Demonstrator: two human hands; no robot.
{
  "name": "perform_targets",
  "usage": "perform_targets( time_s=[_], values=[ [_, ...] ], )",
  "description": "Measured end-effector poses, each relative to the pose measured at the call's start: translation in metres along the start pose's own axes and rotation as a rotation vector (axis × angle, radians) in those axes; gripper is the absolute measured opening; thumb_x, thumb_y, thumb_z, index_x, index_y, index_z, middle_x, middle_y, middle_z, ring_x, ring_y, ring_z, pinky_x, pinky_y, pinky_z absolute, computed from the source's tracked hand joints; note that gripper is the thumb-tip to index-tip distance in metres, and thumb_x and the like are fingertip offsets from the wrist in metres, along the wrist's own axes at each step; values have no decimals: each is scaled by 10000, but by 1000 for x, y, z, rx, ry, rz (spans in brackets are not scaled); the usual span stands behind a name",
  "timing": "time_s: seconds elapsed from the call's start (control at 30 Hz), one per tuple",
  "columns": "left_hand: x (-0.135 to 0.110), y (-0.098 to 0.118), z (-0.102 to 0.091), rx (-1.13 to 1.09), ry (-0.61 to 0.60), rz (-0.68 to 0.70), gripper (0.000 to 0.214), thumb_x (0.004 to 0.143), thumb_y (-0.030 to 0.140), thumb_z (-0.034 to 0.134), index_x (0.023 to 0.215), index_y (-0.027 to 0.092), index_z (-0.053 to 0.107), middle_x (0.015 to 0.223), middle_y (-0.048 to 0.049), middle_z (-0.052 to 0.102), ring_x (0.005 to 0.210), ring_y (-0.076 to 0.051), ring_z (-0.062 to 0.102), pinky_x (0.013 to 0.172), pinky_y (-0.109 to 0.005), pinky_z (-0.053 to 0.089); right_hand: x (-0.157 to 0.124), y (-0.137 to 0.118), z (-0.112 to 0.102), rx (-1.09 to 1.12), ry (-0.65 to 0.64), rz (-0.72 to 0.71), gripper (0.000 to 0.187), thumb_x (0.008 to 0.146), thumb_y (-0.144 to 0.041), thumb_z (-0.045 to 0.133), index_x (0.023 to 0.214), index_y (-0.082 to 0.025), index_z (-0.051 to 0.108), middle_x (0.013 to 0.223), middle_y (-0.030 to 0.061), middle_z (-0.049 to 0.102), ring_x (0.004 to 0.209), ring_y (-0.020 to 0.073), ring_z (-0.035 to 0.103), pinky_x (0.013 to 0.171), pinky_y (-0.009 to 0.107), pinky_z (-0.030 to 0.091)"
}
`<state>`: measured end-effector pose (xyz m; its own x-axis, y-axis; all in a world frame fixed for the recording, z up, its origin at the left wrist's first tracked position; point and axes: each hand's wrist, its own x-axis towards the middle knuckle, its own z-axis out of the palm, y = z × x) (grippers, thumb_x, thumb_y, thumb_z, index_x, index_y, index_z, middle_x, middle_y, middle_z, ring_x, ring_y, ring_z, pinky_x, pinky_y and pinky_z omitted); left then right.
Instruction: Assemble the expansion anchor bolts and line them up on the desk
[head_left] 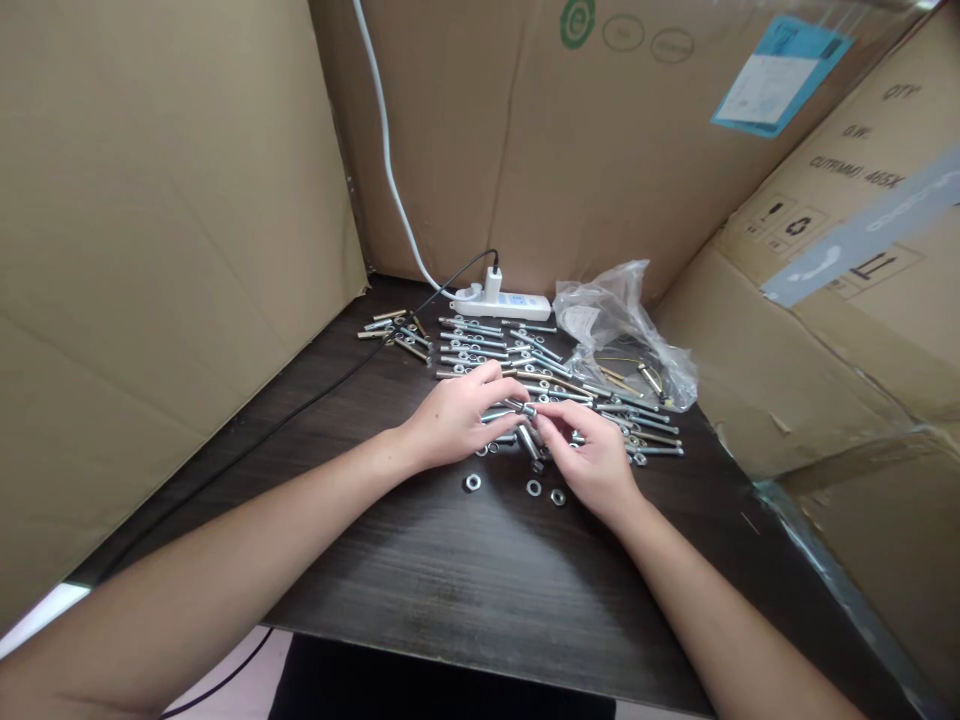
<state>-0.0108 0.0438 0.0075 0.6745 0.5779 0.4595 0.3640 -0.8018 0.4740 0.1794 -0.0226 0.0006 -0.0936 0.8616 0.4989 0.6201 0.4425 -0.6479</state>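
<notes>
Holding a bolt (501, 411) level, just above the dark counter (480, 590), close to the middle of the view. Clasped at its 9 o'clock end by the left hand (454, 425), with fingers curled over the shank and thumb beneath. Met at its 3 o'clock end by the right hand (592, 462), with thumb and forefinger pinched on a small nut (529, 409) at the bolt's tip. Both hands closed, fingertips almost touching over the bolt. Tucked under the right fingers, at 5 o'clock from the bolt: a short silver sleeve (527, 440), tilted; cannot tell whether touched. Lying flat at 6 o'clock, just beside the hands: three loose washers (534, 488) in a rough row. Spread at 12 o'clock, beyond the fingertips: a heap of long bolts (480, 345), mostly side by side, reaching round to 3 o'clock behind the right hand. Farther out at 12 o'clock, against the cardboard wall (487, 150): a white power strip (501, 301) with a plug in it, a white cable (386, 150) climbing the wall, and a black cable (300, 410) trailing off toward 8 o'clock. At 2 o'clock: a crumpled clear plastic bag (626, 320), near the heap, with a few brassy pieces inside.
</notes>
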Motion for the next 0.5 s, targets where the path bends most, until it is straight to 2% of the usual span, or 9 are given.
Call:
perform_targets(
  time_s=[0.27,0.4,0.5],
  values=[
    [0,1,0,22,-19,-5,204,906,321,530,1066,215,599,920,-8,514,773,-126,544,715,-246,452,0,-2,0,22,-34,48,150,877,-255,561,925,-177,679,827,36,681,645,141,556,621,278,451],
    [0,2,1,62,-64,8,221,905,339,535,1091,238,599,911,-1,497,753,-121,526,689,-234,439,-1,-1,3,166,-63,150,176,870,-284,564,930,-166,681,852,46,680,685,147,576,627,278,460],
    [0,2,1,76,-61,33,237,912,352,523,1110,247,600,904,-2,490,747,-116,519,683,-225,436,-1,-2,5,324,-83,258,204,865,-313,565,935,-163,685,750,19,649,608,123,539,570,258,449]
  ],
)
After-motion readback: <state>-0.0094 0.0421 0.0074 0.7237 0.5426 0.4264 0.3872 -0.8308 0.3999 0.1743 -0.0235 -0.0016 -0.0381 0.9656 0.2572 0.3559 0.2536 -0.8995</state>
